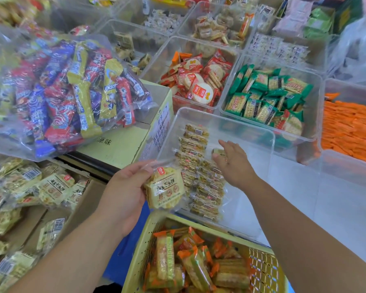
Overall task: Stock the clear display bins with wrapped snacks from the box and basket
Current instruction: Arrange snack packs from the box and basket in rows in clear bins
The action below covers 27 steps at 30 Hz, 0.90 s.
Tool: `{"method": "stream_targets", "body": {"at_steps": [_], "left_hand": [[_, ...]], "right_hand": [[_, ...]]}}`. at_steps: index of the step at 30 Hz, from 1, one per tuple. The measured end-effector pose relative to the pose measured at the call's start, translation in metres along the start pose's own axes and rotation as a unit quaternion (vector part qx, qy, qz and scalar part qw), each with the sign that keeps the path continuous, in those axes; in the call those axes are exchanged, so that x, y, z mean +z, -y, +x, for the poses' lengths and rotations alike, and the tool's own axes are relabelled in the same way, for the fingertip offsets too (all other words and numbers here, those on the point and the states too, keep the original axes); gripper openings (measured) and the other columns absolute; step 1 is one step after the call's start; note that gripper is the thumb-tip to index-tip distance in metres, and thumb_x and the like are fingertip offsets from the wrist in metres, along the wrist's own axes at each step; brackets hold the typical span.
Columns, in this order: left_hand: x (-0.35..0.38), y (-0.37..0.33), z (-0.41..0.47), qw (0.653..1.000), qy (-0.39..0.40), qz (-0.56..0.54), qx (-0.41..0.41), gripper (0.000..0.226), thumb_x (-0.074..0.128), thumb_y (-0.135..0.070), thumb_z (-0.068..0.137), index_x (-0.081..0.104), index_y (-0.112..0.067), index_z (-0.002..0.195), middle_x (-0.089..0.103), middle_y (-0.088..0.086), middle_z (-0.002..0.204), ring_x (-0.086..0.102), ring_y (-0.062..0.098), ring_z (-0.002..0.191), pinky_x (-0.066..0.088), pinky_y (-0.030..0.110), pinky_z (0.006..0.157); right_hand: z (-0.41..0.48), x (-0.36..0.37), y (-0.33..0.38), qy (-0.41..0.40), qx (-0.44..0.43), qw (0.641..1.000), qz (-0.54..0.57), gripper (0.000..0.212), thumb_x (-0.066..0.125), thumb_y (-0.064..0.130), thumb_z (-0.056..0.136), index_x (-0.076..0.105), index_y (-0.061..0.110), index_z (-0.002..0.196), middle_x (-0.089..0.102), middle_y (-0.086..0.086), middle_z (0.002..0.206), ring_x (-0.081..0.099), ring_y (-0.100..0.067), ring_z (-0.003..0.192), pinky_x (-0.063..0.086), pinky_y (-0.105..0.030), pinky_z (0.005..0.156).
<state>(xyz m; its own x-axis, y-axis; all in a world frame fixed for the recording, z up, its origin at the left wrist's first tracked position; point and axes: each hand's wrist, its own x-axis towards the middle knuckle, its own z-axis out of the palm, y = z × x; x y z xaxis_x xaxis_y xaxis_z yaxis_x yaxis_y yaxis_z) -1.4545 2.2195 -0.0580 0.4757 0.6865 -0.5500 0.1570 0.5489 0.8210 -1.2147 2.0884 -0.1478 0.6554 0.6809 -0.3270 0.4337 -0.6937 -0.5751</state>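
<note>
The left hand (125, 193) hangs over the near-left corner of the clear bin (220, 118), its thumb and fingers curled round a cream-wrapped cracker packet (166, 189) with the printed face turned up. The right hand (234, 163) reaches inside that bin, back toward the camera. A small packet (219, 152) sits between its thumb and bent fingers, and it appears to pinch the packet, though the fingertips are hidden. Just left of this hand, rows of packets (195, 144) stand on edge along the bin's left side. Below the wrists, a yellow basket (140, 250) holds orange-and-green wrapped snacks (178, 261). At the left, an open cardboard box (36, 220) holds more cream packets (53, 188).
</note>
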Motion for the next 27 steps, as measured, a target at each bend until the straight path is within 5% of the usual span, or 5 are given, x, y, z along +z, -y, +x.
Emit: {"method": "stream_targets", "body": {"at_steps": [6, 13, 18, 22, 27], "left_hand": [[0.030, -0.007, -0.015, 0.943, 0.014, 0.216, 0.254, 0.038, 0.055, -0.019, 0.103, 0.072, -0.050, 0.115, 0.067, -0.015, 0.067, 0.052, -0.001, 0.048, 0.041, 0.010, 0.048], [0.059, 0.021, -0.028, 0.809, 0.234, 0.415, 0.344, 0.038, 0.067, -0.004, 0.091, 0.074, -0.026, 0.121, 0.061, -0.022, 0.140, 0.046, -0.004, 0.138, 0.035, 0.023, 0.117], [0.050, 0.025, -0.017, 0.809, 0.194, 0.469, 0.298, 0.043, 0.069, -0.045, 0.087, 0.064, -0.041, 0.129, 0.042, -0.035, 0.147, 0.031, -0.008, 0.143, 0.025, 0.024, 0.119], [0.029, 0.023, 0.009, 0.769, 0.061, 0.591, 0.235, 0.070, 0.068, -0.053, 0.091, 0.043, -0.027, 0.150, 0.036, 0.000, 0.160, 0.025, 0.016, 0.148, 0.023, 0.036, 0.120], [0.006, 0.042, 0.030, 0.781, 0.046, 0.621, 0.051, 0.107, 0.063, -0.064, 0.090, -0.001, -0.020, 0.164, 0.001, 0.005, 0.173, 0.006, 0.028, 0.158, 0.015, 0.043, 0.126]], "right_hand": [[-0.082, -0.013, 0.049, 0.014, 0.034, 0.947, 0.318, 0.049, 0.045, 0.063, 0.097, 0.067, 0.021, 0.105, 0.073, -0.002, 0.085, 0.073, -0.020, 0.079, 0.061, -0.053, 0.071], [-0.116, -0.003, 0.063, 0.190, 0.082, 0.717, 0.665, 0.054, 0.052, 0.060, 0.094, 0.066, 0.022, 0.130, 0.067, -0.015, 0.130, 0.063, -0.031, 0.123, 0.055, -0.049, 0.098], [-0.094, -0.014, 0.051, 0.034, 0.086, 0.821, 0.563, 0.026, 0.054, 0.033, 0.104, 0.065, 0.018, 0.122, 0.074, -0.005, 0.116, 0.072, -0.024, 0.104, 0.059, -0.046, 0.091], [-0.050, -0.046, 0.033, -0.113, 0.011, 0.980, 0.163, 0.008, 0.059, 0.036, 0.099, 0.056, 0.031, 0.105, 0.067, 0.008, 0.089, 0.063, -0.012, 0.074, 0.050, -0.030, 0.060], [0.012, -0.049, 0.017, -0.002, 0.003, 0.996, -0.089, 0.016, 0.062, 0.031, 0.096, 0.059, 0.018, 0.088, 0.057, 0.001, 0.079, 0.054, -0.026, 0.079, 0.034, -0.030, 0.055]]}}
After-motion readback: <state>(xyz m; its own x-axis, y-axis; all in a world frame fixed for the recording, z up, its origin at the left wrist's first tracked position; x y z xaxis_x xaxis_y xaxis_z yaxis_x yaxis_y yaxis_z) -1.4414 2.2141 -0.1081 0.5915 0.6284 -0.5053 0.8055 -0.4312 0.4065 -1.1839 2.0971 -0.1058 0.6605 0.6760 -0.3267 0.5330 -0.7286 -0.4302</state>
